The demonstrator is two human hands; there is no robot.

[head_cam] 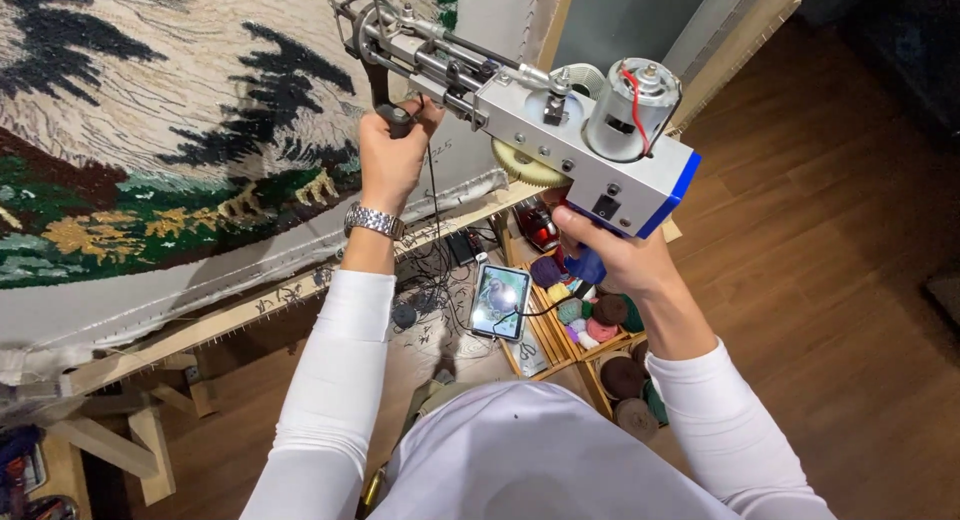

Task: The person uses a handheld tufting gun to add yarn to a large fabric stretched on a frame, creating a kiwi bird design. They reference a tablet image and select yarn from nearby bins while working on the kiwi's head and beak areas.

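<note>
left fingers: curled tight round the black front handle (392,115) of the tufting gun, thumb on top
left hand (392,155): raised in front of the cloth, silver metal watch (374,220) on the wrist, white sleeve below
right fingers: wrapped round the blue rear grip (587,265) under the gun body; fingertips hidden, clamped as far as shows
right hand (615,255): below and behind the motor, white sleeve running back to the body
tufting gun (560,120): silver body with blue back edge, held in both hands, tilted, nose up-left against the cloth; cylinder motor (630,108) with red wire on top, yellow gear (525,170) beneath
needle end (360,20): metal rods and loop touching the stretched backing
rug (170,130): tufted on cloth, dark trees, cream ground, green and gold band low down
wooden frame (250,305): pale bar under the cloth
phone (499,300): on the floor below, screen lit with a bird picture
yarn balls (600,325): mixed colours in wooden crates beside the phone
floor (830,280): brown wood boards
</note>
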